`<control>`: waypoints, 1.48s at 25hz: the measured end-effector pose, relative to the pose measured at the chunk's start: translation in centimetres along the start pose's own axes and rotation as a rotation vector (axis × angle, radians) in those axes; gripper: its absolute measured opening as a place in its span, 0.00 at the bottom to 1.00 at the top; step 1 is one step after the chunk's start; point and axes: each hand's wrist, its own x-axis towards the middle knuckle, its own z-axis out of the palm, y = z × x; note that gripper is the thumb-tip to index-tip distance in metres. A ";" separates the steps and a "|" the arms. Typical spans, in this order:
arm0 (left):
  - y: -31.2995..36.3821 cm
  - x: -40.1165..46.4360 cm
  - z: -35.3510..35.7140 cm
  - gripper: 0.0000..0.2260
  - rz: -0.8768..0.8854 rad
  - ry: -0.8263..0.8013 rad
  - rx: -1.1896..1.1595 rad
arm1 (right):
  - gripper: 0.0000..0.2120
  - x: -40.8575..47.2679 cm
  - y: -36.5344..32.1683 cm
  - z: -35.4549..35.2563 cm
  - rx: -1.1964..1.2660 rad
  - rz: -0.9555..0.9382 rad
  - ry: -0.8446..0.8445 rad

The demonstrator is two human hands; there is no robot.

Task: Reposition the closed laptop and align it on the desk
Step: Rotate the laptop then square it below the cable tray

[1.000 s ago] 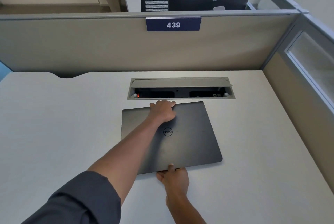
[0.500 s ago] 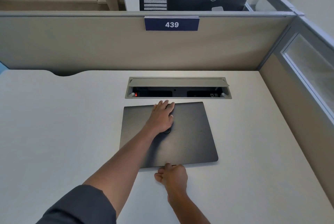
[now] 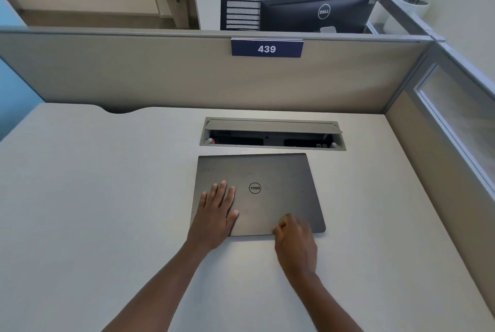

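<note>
A closed dark grey laptop [image 3: 270,179] with a round logo lies flat on the white desk [image 3: 107,198], its far edge nearly parallel to the cable box behind it. My left hand [image 3: 217,211] rests palm down on the lid's near left part, fingers spread. My right hand [image 3: 293,235] sits at the laptop's near edge, right of centre, fingers curled over that edge; what the fingertips touch is hidden.
An open grey cable box [image 3: 272,135] is set into the desk just beyond the laptop. A beige partition [image 3: 187,77] with a blue "439" sign [image 3: 267,48] walls the back, another panel [image 3: 442,144] the right. A monitor [image 3: 318,11] stands behind.
The laptop has turned to lie squarer with the cable box. My left hand slid back from the far edge to the near left of the lid. My right hand shifted right along the near edge.
</note>
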 end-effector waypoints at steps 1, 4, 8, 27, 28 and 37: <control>-0.3 -0.9 0.1 0.31 -0.022 -0.002 -0.010 | 0.07 0.5 1.1 -0.2 -0.025 -0.028 0.052; -1.1 -3.6 0.3 0.37 -0.093 0.017 -0.038 | 0.25 1.8 4.4 -1.3 -0.086 0.072 0.085; -2.1 -5.7 0.2 0.40 -0.086 0.019 -0.148 | 0.40 2.3 7.5 -2.1 0.051 0.073 -0.105; -4.1 -4.4 -0.1 0.37 0.039 -0.031 -0.096 | 0.33 -0.2 6.3 -0.2 0.152 0.151 -0.062; -4.2 -4.2 -0.1 0.37 0.049 -0.038 -0.084 | 0.33 -0.4 6.2 0.0 0.158 0.154 -0.052; -4.9 -3.8 0.4 0.36 0.069 -0.005 -0.122 | 0.32 -0.9 5.7 0.0 0.190 0.178 -0.058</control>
